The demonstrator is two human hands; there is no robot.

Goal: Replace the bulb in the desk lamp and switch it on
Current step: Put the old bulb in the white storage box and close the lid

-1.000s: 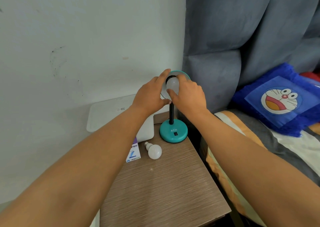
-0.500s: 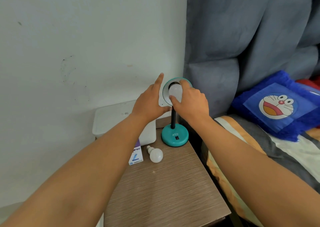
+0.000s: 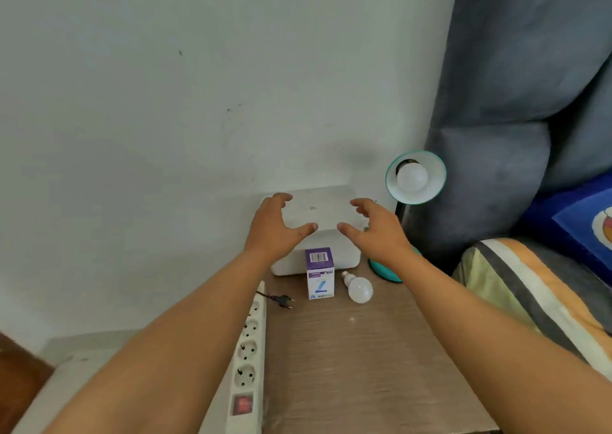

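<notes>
The teal desk lamp stands at the table's far right corner, its shade facing me with a white bulb seated in the socket, unlit. A second white bulb lies on the wooden table beside a purple and white bulb box. My left hand and my right hand hover side by side over the white box, left of the lamp, both empty with fingers spread. The lamp's black plug lies loose at the table's left edge.
A white box-shaped device sits against the wall behind my hands. A white power strip with several sockets and a red switch runs along the table's left side. A grey headboard and a bed with a blue cushion lie to the right.
Both hands have let go of the lamp's shade and bulb and drawn back down and left. The view has shifted left, bringing the power strip and plug into sight.
</notes>
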